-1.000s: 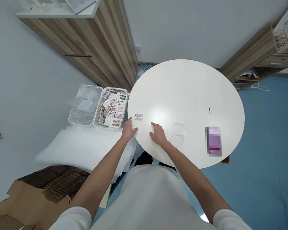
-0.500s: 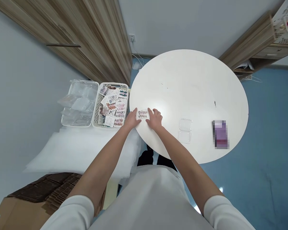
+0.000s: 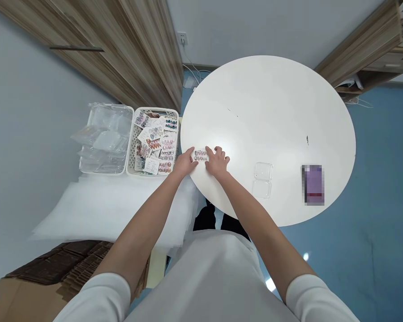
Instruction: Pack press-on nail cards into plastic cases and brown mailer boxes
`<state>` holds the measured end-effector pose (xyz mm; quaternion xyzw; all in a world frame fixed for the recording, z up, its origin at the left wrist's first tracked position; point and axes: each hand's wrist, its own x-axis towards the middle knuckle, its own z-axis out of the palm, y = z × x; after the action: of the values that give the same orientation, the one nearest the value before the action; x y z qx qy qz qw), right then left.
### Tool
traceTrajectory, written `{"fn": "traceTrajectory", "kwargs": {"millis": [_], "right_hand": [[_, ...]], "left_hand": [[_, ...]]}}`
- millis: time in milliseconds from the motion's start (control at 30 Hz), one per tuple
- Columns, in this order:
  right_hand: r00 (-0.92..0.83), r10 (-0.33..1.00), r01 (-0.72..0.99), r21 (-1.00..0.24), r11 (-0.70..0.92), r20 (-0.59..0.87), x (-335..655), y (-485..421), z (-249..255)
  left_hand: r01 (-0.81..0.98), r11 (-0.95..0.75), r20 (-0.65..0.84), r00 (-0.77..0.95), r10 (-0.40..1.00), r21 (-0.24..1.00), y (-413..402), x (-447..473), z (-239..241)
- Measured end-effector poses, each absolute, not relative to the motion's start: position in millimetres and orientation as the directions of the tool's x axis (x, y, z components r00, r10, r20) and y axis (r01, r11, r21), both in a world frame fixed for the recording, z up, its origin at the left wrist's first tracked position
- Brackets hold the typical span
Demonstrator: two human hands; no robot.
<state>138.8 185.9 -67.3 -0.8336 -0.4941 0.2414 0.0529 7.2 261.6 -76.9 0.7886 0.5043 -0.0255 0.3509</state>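
A small white card of press-on nails (image 3: 200,155) in two rows lies at the left edge of the round white table. My left hand (image 3: 185,163) grips its left end between thumb and forefinger. On the card's right end sit the thumb and forefinger of my right hand (image 3: 217,162), its other fingers curled loosely away from the card. To the right of my hands, a clear plastic case (image 3: 263,180) lies unfolded on the table, with nothing visible in it.
Left of the round table (image 3: 272,89) stands a white basket (image 3: 131,152) full of nail cards. Beside it another basket (image 3: 83,167) holds clear plastic packaging. White foam sheets (image 3: 114,210) lie nearer me. A blurred purple item (image 3: 314,184) rests at the table's right.
The view has shifted slightly, so the table appears higher and larger. Both hands stay at the ends of the nail card, and the right hand's outer fingers look a little more spread.
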Motion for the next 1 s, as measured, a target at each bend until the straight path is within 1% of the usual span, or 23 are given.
{"fn": "traceTrajectory", "kwargs": {"millis": [167, 367, 467, 633, 767, 867, 1000], "right_hand": [[0.408, 0.84, 0.773, -0.355, -0.526, -0.358, 139, 184, -68], [0.402, 0.875, 0.763, -0.429, -0.483, -0.268, 139, 174, -70], [0.362, 0.897, 0.76, -0.478, -0.441, -0.252, 139, 169, -73], [0.261, 0.93, 0.743, -0.56, -0.365, -0.259, 146, 156, -72], [0.222, 0.951, 0.758, -0.576, -0.306, -0.214, 161, 134, -61], [0.214, 0.959, 0.758, -0.588, -0.282, -0.185, 178, 110, -48], [0.235, 0.954, 0.704, -0.644, -0.3, -0.188, 206, 70, -33]], "left_hand": [[0.794, -0.227, -0.373, 0.49, 0.787, 0.564, 259, 8, -77], [0.743, -0.275, -0.218, 0.491, 0.843, 0.61, 243, 9, -76], [0.727, -0.282, -0.182, 0.487, 0.854, 0.626, 234, 8, -79], [0.678, -0.301, -0.163, 0.531, 0.832, 0.67, 221, 8, -78], [0.645, -0.346, -0.143, 0.581, 0.801, 0.682, 207, 17, -65], [0.612, -0.383, -0.131, 0.628, 0.767, 0.692, 191, 31, -50], [0.573, -0.426, -0.14, 0.695, 0.705, 0.701, 161, 54, -33]]}}
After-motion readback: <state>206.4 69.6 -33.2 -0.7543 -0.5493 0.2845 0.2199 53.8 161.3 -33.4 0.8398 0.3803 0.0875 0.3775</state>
